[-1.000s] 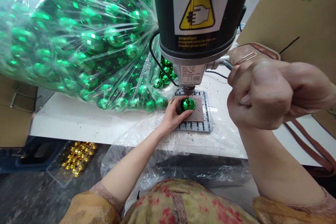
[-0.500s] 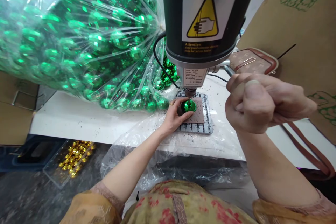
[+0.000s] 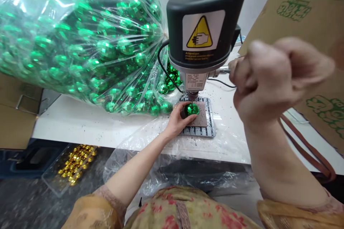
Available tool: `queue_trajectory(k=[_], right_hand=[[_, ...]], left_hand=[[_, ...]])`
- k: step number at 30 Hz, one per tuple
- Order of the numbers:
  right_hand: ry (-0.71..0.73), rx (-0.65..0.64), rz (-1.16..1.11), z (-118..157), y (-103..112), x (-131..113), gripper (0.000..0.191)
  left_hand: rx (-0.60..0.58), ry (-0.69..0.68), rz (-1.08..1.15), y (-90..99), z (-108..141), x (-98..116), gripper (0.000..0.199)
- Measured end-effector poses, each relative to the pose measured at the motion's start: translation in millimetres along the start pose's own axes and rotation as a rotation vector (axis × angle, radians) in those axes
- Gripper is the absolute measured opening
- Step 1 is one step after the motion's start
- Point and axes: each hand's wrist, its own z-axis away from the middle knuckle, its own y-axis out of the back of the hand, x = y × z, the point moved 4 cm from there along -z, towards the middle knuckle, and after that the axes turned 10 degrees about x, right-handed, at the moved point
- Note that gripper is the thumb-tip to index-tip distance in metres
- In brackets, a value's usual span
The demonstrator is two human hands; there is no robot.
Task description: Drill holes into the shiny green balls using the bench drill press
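Observation:
My left hand [image 3: 179,118] holds a shiny green faceted ball [image 3: 192,109] on a brownish board [image 3: 202,118] over the slotted metal base [image 3: 211,128] of a drill press. The chuck [image 3: 192,96] is directly above the ball, its bit at the ball's top. Over it is the black drill head [image 3: 205,25] with a yellow warning label. My right hand [image 3: 271,78], blurred, is closed around the drill's lever [image 3: 225,70] at the right; its grip end is hidden by the fingers.
A large clear bag of green balls [image 3: 107,50] fills the left. Loose green balls [image 3: 172,77] lie behind the chuck. Gold balls [image 3: 76,162] sit in a clear bin at lower left. Cardboard [image 3: 317,39] stands at right, near a brown strap [image 3: 309,150]. Clear plastic [image 3: 134,157] drapes over the front edge.
My right hand has moved up with the lever. The drill head appears lower and smaller, with its rear column now visible. My left hand still holds the ball in nearly the same place.

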Motion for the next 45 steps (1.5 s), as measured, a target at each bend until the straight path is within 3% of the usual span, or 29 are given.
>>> queue_trajectory(k=[1, 4, 7, 9, 12, 14, 16, 18, 19, 21, 23, 25, 29, 31, 33, 35, 38, 41, 45], right_hand=[[0.006, 0.037, -0.091, -8.9, -4.8, -2.4, 0.045], [-0.108, -0.030, -0.139, -26.6, -20.8, 3.5, 0.042], [-0.144, -0.046, -0.138, -29.6, -24.1, 8.4, 0.042], [-0.144, -0.044, -0.129, -27.9, -23.4, 9.4, 0.041], [-0.113, -0.010, -0.190, -26.7, -22.1, 8.1, 0.042], [-0.122, 0.003, -0.191, -26.8, -22.4, 8.1, 0.043], [-0.147, 0.001, -0.136, -26.7, -23.0, 8.8, 0.043], [-0.133, 0.004, -0.104, -26.5, -22.8, 8.5, 0.041], [-0.116, 0.009, -0.099, -26.4, -22.4, 8.3, 0.041], [-0.093, 0.009, -0.101, -26.3, -21.9, 9.1, 0.042], [-0.084, 0.006, -0.108, -26.3, -21.9, 10.8, 0.042], [-0.073, 0.008, -0.111, -26.1, -22.4, 11.6, 0.042], [-0.071, 0.039, -0.127, -25.0, -22.6, 9.7, 0.042], [-0.094, 0.043, -0.114, -24.1, -22.1, 8.9, 0.042], [-0.115, 0.032, -0.096, -23.4, -21.3, 8.8, 0.042], [-0.120, 0.014, -0.089, -23.2, -20.8, 9.5, 0.042], [-0.106, 0.015, -0.116, -23.9, -20.4, 11.5, 0.044], [-0.083, 0.034, -0.179, -24.7, -21.0, 12.5, 0.044], [-0.103, 0.021, -0.172, -24.8, -23.0, 12.9, 0.043]], left_hand=[[0.017, 0.017, 0.015, -0.4, -0.1, 1.2, 0.050], [0.138, 0.007, -0.021, 5.8, 5.8, 14.4, 0.047], [0.173, -0.138, -0.105, 19.0, 31.3, 39.9, 0.039], [0.060, -0.300, -0.101, 26.9, 61.5, 55.6, 0.040], [-0.245, -0.583, -0.183, 33.7, 119.7, 62.8, 0.037], [-0.466, -0.749, -0.402, 33.6, 156.5, 53.5, 0.030], [-0.642, -0.824, -0.605, 32.2, 181.8, 39.1, 0.034], [-0.669, -0.852, -0.644, 32.1, 190.2, 32.9, 0.037], [-0.612, -0.874, -0.599, 33.0, 187.4, 34.7, 0.038], [-0.391, -0.926, -0.473, 38.0, 166.5, 43.5, 0.037], [-0.151, -0.919, -0.419, 45.9, 125.6, 49.9, 0.027], [-0.014, -0.794, -0.507, 52.1, 68.0, 47.6, 0.025], [-0.046, -0.465, -0.855, 54.4, -49.7, 27.3, 0.027], [-0.117, -0.285, -1.030, 51.1, -90.1, 15.1, 0.029], [-0.171, -0.104, -1.153, 47.0, -114.4, 4.6, 0.031], [-0.187, 0.020, -1.206, 43.8, -126.4, -1.9, 0.032], [-0.166, 0.068, -1.208, 45.4, -129.1, -4.7, 0.037], [-0.109, -0.028, -1.096, 56.1, -114.8, -0.6, 0.045], [0.069, -0.227, -0.575, 72.7, -68.2, 16.4, 0.037]])
